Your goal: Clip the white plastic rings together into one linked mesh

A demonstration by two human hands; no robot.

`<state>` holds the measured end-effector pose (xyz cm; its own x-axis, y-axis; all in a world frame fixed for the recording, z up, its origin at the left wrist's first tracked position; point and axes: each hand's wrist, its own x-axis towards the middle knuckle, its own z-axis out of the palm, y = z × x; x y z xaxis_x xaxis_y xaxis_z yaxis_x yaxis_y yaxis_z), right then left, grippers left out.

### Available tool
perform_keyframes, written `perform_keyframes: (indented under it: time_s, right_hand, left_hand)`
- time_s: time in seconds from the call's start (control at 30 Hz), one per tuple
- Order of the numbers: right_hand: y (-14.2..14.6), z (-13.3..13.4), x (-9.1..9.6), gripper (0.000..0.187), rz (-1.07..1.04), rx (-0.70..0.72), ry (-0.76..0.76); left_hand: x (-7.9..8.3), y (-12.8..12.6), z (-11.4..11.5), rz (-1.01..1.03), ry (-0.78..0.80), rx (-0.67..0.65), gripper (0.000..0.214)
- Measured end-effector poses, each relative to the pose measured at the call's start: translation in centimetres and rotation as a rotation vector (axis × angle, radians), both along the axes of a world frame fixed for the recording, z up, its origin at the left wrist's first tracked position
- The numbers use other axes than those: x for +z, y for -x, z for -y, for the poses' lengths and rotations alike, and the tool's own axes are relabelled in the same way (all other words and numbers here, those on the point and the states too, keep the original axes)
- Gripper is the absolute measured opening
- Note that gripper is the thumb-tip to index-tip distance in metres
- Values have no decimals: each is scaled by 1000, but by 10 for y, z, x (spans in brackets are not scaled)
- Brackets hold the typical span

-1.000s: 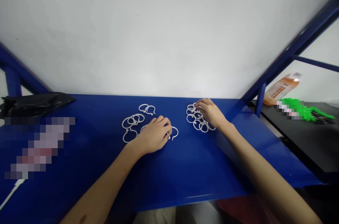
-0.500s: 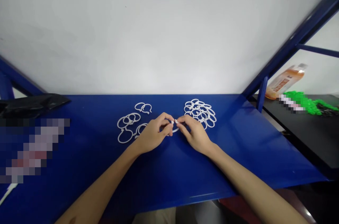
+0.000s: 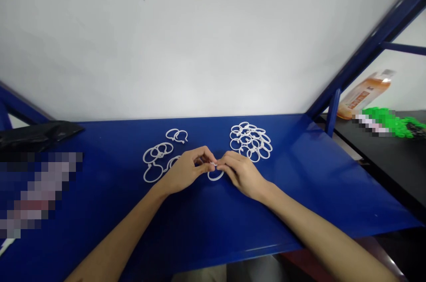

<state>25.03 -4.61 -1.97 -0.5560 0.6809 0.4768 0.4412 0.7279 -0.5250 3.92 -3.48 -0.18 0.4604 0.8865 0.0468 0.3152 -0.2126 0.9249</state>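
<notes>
Over the middle of the blue table (image 3: 253,220), both my hands pinch one white plastic ring (image 3: 215,178) at its clasp. My left hand (image 3: 189,168) is closed on the left end, thumb and forefinger together. Against it, my right hand (image 3: 241,171) is closed on the right end. The fingertips almost meet and hide the clasp, so I cannot tell whether it is fastened. The ring's loop hangs below the fingers. Several loose white rings (image 3: 153,173) lie to the left, some partly behind my left hand. A cluster of similar rings (image 3: 254,154) lies to the right.
A black plastic bag (image 3: 40,134) lies at the far left, above a blurred-out item (image 3: 43,197). Blue frame posts (image 3: 333,111) rise at the right. Beyond them, a black surface (image 3: 399,162) carries an orange bottle (image 3: 364,95) and green pieces (image 3: 382,120). A pale wall stands behind.
My hands have come together and slightly lower, closing the gap between the ring's two ends. More of the ring's loop now shows below the fingers. The view has shifted a little.
</notes>
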Motion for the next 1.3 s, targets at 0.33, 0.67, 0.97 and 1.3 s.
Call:
perform_keyframes:
  time_s: [0.33,0.67,0.97,1.3]
  right_hand:
    - [-4,0,1,27,85,41,-78]
    - [-5,-4,-1,23,-11,-25,-79]
    - [-10,-12,3,20,-95,-105,-109]
    - [-12,-13,4,14,71,-142,-156]
  left_hand:
    - [2,-6,6,-120,-150,47,12]
    - [-5,-14,6,-89,-344,137,1]
    - [-16,-13,3,-265,-614,183,10]
    - [-17,-16,2,-562,-894,123,18]
